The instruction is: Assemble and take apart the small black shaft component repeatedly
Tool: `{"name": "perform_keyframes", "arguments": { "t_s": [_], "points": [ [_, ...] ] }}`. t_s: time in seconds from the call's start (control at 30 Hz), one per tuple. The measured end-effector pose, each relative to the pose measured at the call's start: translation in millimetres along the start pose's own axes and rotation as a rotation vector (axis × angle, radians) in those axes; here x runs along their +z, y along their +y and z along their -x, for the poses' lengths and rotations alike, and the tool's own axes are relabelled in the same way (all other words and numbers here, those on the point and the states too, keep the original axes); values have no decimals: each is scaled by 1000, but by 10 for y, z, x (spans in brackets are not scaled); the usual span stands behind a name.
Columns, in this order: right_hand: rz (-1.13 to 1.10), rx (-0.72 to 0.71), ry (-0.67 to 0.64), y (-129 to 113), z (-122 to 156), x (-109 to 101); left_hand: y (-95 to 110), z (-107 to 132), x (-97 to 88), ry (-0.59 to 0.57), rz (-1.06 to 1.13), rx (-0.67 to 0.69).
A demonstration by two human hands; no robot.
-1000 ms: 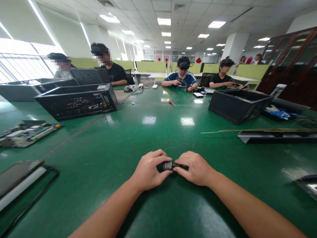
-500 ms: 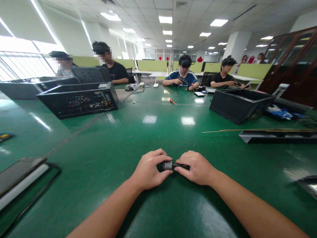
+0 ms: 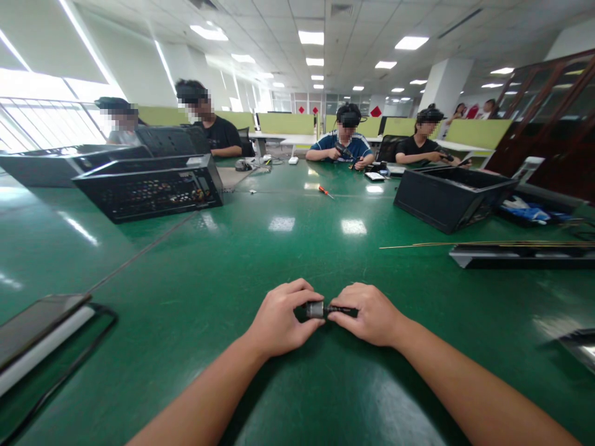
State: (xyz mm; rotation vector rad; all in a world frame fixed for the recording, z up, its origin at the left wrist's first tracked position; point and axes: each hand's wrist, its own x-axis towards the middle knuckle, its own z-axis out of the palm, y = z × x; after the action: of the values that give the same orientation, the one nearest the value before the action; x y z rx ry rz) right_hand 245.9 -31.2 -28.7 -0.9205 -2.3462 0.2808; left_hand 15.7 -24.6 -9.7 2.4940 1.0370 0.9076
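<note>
Low in the middle of the head view, my left hand [image 3: 283,316] curls thumb and fingers around a short black cylinder with a grey band [image 3: 315,310]. Its left end is hidden in my palm. My right hand [image 3: 369,313] is closed in a pinch on a thin black ribbed stem [image 3: 343,311], which points at the cylinder's right end. Both pieces lie in one line, just above or on the green table. Whether they are joined is too small to tell.
Open black computer cases [image 3: 153,189] stand at left, another black case [image 3: 446,198] at right. Thin rods lie on a black metal channel [image 3: 520,255]. An orange screwdriver [image 3: 325,191] lies farther back. A flat device [image 3: 44,341] with a black cable is at left. Several people sit opposite.
Both hands keep the same grip and nearly the same place. The view has shifted very slightly, and the yellow-and-black object at the left edge has gone out of sight.
</note>
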Motion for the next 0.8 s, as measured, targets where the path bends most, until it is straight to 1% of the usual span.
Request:
{"name": "perform_keyframes", "arguments": {
  "t_s": [0.13, 0.37, 0.8],
  "points": [
    [-15, -10, 27, 11, -1, 15, -6, 9, 2, 8, -8, -11],
    [-26, 13, 64, 14, 0, 45, -8, 11, -7, 11, -20, -16],
    [-6, 22, 45, 8, 0, 0, 5, -2, -18, 24, -7, -5]
  ]
}}
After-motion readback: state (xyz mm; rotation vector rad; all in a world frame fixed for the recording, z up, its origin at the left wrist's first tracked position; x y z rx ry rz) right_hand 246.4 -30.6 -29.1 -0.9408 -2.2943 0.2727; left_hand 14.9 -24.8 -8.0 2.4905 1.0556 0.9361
